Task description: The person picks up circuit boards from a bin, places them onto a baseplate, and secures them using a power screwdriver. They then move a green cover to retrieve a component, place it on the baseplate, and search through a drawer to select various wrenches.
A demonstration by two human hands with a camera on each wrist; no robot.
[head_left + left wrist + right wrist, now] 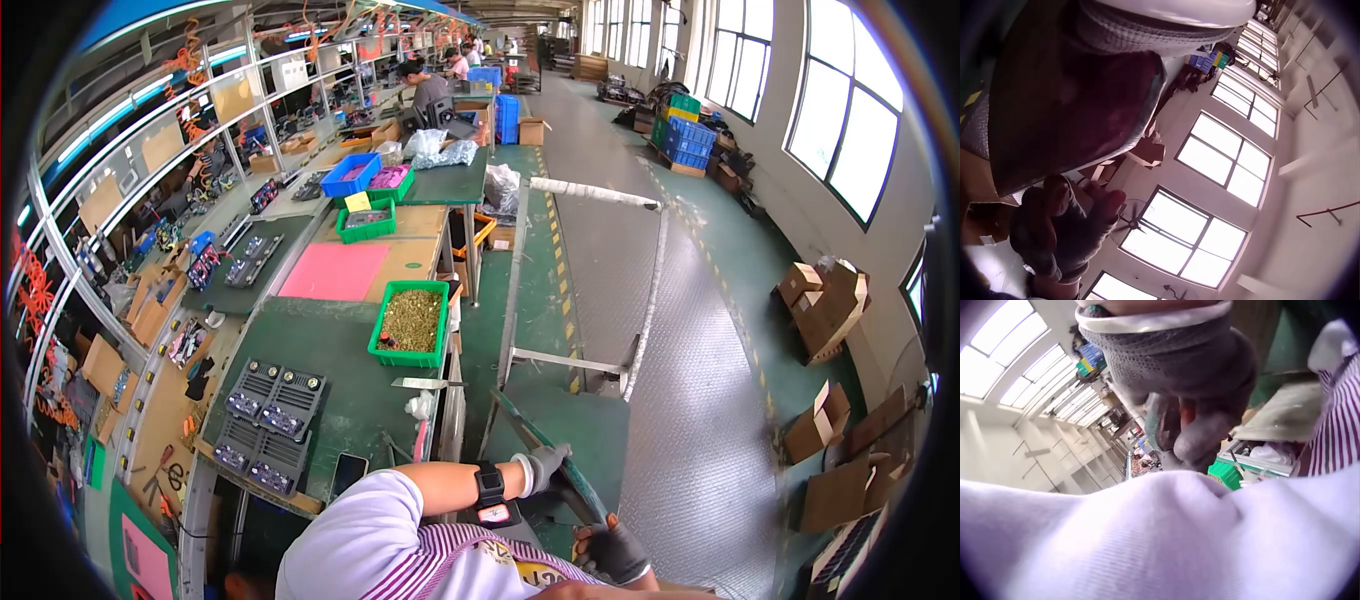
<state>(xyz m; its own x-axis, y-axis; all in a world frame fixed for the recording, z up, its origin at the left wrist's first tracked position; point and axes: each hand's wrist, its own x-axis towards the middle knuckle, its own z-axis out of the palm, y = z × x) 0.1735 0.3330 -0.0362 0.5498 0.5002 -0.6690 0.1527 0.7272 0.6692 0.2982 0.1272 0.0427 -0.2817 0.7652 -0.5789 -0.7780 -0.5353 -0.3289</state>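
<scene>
Board (535,432) tilted; gloved left hand (545,468) and right hand (616,553) gripping edges.

We could not see the flat dark-green board's (528,428) far face from the head view, and the grey-gloved left hand (543,468) covered part of its edge. The left wrist view's top edge cut that hand off. Pale lilac cloth (1147,537) hid the right wrist view's lower part. We found the heaped brass-coloured pieces (410,320) too small to identify.
</scene>
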